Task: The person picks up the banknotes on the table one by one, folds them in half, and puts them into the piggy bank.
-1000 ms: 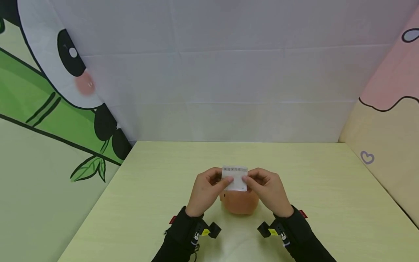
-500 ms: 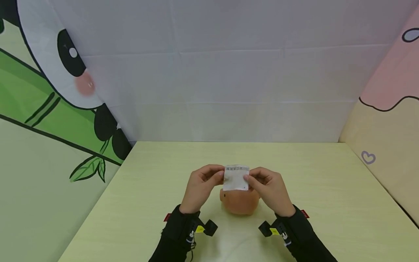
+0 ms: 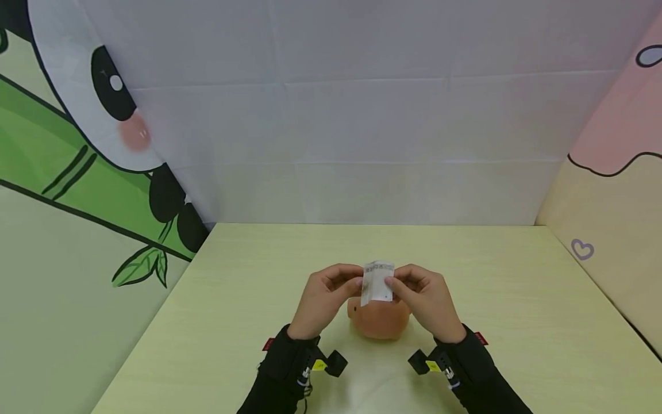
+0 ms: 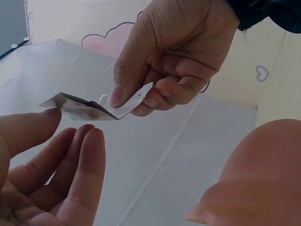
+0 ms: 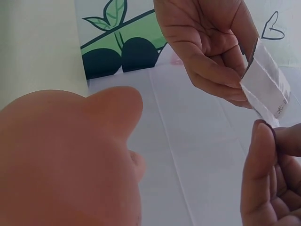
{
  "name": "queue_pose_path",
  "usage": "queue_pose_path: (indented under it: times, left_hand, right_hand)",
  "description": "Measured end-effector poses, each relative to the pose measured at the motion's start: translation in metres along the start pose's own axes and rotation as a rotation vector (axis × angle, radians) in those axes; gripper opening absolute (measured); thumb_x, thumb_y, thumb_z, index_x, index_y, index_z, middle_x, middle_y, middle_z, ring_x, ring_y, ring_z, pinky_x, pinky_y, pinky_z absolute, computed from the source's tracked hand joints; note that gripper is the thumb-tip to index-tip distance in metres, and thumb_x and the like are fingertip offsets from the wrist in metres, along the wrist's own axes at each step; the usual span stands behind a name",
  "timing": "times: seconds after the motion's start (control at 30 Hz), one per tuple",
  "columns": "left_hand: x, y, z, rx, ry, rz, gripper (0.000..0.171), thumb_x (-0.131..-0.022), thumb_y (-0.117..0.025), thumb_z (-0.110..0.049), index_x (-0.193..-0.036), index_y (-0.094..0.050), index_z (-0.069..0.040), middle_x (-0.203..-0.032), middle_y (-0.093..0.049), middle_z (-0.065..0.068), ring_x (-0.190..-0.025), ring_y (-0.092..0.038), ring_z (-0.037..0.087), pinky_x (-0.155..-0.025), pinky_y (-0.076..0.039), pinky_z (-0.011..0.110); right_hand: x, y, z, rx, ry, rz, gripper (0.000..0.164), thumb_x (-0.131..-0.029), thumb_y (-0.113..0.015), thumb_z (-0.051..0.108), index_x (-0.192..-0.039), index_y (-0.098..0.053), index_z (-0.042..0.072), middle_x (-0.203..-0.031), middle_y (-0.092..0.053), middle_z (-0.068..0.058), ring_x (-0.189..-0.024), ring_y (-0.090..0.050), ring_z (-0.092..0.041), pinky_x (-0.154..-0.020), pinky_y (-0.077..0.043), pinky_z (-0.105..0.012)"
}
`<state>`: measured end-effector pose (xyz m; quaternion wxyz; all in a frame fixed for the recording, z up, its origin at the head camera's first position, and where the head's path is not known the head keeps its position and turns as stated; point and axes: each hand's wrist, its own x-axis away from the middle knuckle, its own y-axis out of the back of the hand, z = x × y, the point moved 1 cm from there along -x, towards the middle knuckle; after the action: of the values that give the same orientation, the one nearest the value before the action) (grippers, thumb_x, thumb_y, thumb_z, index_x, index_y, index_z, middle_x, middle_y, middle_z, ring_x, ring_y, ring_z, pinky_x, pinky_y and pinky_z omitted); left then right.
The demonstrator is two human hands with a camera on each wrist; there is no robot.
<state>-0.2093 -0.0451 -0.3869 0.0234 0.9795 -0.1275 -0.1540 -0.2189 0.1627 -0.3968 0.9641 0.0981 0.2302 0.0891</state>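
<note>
A small white slip of paper [image 3: 377,287] with a line of printed characters along its top is held up between both hands. My right hand [image 3: 428,299] pinches its right side between thumb and fingers. At the left edge, my left hand [image 3: 322,302] holds the paper with the thumb over it. In the left wrist view the slip [image 4: 129,106] bends in a crease, its left part tilted over the left fingertips. Just below the hands, an orange rounded figure [image 3: 381,322] with a small dark eye sits on the table; the paper overlaps its top.
The pale wooden table [image 3: 248,270] ends at a white backdrop [image 3: 362,126]. Cartoon-printed walls stand at left and right. Black wrist cameras [image 3: 336,363] are strapped over dark sleeves. The orange figure [image 5: 66,160] looms large in the right wrist view.
My left hand shifted left and up along the paper, then came back right and in. The slip now looks narrower and bent. My right hand has hardly moved; the orange figure stays put.
</note>
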Motion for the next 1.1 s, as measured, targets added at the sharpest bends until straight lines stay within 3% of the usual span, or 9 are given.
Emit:
queue_pose_path:
  times: [0.33,0.67,1.1]
  left_hand:
    - [0.0016,-0.0016,-0.0001,0.011,-0.003,0.048,0.034,-0.095,-0.065,-0.018,-0.125,-0.063,-0.002,-0.123,-0.065,0.020,-0.105,-0.067,0.015,-0.089,-0.055,0.026]
    - [0.0025,-0.0057,0.0037,0.018,0.020,0.089,0.037,-0.094,-0.067,-0.018,-0.127,-0.061,-0.002,-0.122,-0.064,0.021,-0.103,-0.067,0.013,-0.086,-0.055,0.023]
    - [0.0050,-0.0099,0.0044,0.008,0.007,0.110,0.032,-0.094,-0.066,-0.017,-0.122,-0.064,-0.001,-0.120,-0.066,0.021,-0.099,-0.067,0.010,-0.086,-0.054,0.024]
  right_hand:
    - [0.0019,-0.0022,0.0023,0.009,0.004,-0.006,0.006,-0.092,-0.067,0.006,-0.094,-0.069,0.000,-0.077,-0.066,-0.010,-0.061,-0.061,-0.013,-0.059,-0.056,-0.029]
    - [0.0038,-0.0063,0.0043,0.003,0.041,0.002,0.007,-0.092,-0.066,0.004,-0.094,-0.069,-0.003,-0.082,-0.068,-0.016,-0.062,-0.062,-0.010,-0.059,-0.055,-0.025]
    - [0.0062,-0.0098,0.0036,-0.008,0.071,0.012,0.004,-0.092,-0.065,0.001,-0.093,-0.067,-0.002,-0.079,-0.068,-0.008,-0.060,-0.063,-0.013,-0.059,-0.056,-0.027]
